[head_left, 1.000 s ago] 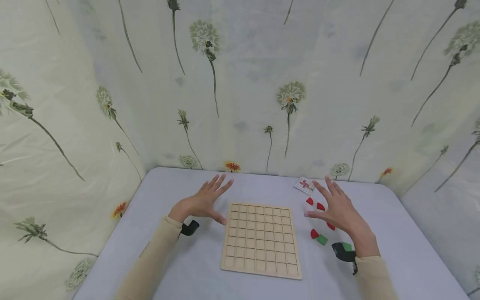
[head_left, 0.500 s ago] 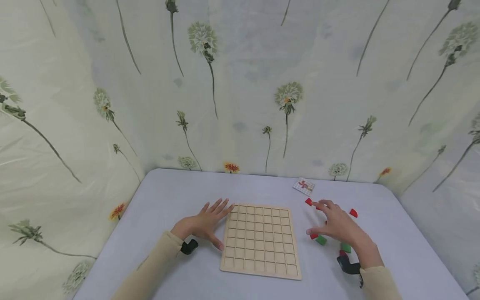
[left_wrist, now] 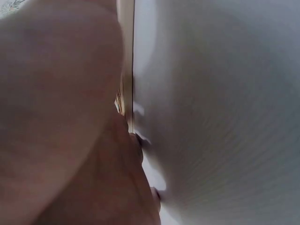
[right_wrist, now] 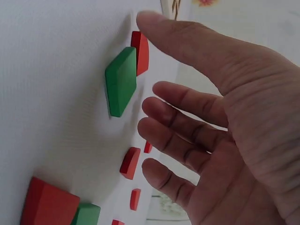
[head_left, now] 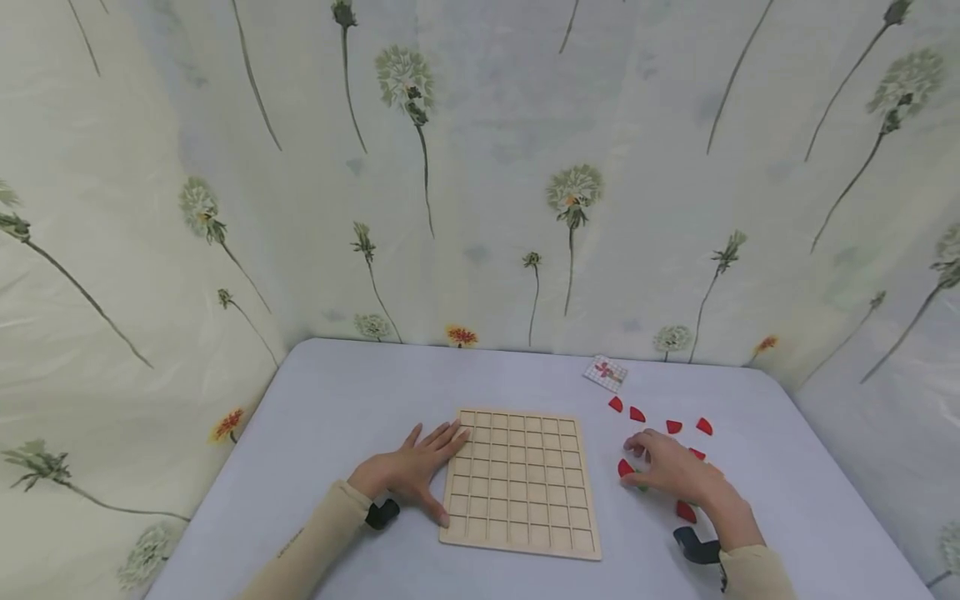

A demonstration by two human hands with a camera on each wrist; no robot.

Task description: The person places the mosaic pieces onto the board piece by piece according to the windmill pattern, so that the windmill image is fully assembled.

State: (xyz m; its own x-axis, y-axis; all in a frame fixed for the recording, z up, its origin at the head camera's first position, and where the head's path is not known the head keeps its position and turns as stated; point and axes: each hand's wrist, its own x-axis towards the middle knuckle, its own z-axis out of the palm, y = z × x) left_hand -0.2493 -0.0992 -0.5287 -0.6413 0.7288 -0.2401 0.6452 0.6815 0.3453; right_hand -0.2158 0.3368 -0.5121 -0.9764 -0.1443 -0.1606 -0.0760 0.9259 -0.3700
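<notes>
A pale wooden board (head_left: 528, 487) with a grid of square recesses lies flat on the table. My left hand (head_left: 411, 467) is spread at its left side, fingertips and thumb on or against the edge. In the left wrist view, the palm and fingers of my left hand (left_wrist: 61, 122) hide most of the board's edge (left_wrist: 127, 61). My right hand (head_left: 671, 471) hovers among loose pieces, fingers loosely bent, holding nothing. Its thumb tip is close to a red quarter-round piece (right_wrist: 142, 54), which stands against a green block (right_wrist: 121, 82); whether it touches cannot be told.
Several red pieces (head_left: 674, 427) are scattered right of the board, some partly behind my right hand. Another red piece (right_wrist: 49, 204) and a green one (right_wrist: 88, 213) lie together. A small patterned card (head_left: 606, 373) lies near the back of the white table (head_left: 345, 375), before a floral curtain (head_left: 480, 167).
Both hands have come down and toward me. The left has settled at the board's left edge. The right has dropped among the pieces, its fingers more bent, uncovering red ones behind it.
</notes>
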